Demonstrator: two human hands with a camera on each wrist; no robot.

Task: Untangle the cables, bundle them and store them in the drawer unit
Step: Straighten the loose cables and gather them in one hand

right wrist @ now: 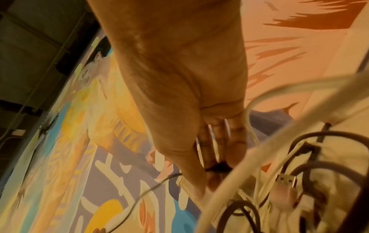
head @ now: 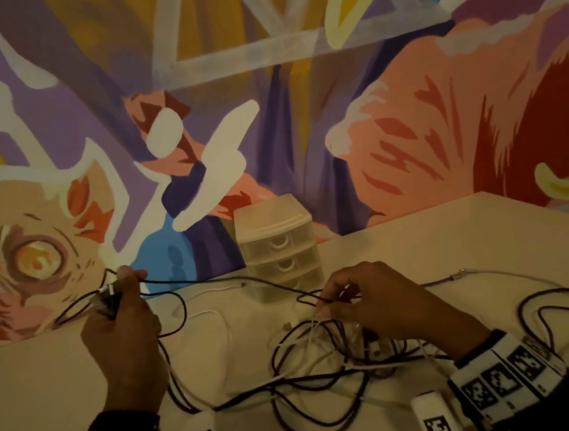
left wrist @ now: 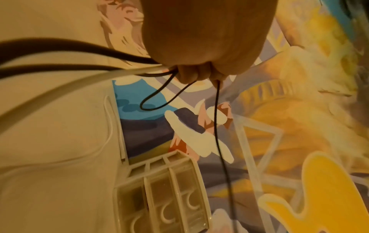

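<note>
A tangle of dark and white cables point(head: 326, 359) lies on the pale table between my hands. My left hand point(head: 121, 298) is raised at the left and grips a dark cable point(head: 213, 280) near its plug, with loops hanging from the fist point(left wrist: 191, 74). That cable stretches right to my right hand point(head: 345, 299), which pinches it above the tangle point(right wrist: 215, 168). A USB plug point(right wrist: 286, 180) lies in the pile. The translucent three-drawer unit point(head: 279, 250) stands at the back by the wall, all drawers closed.
A painted mural wall rises right behind the table point(head: 67, 378). A dark cable loop point(head: 552, 308) and a white cable with a metal plug point(head: 460, 274) trail to the right. Bare tabletop shows at the front left.
</note>
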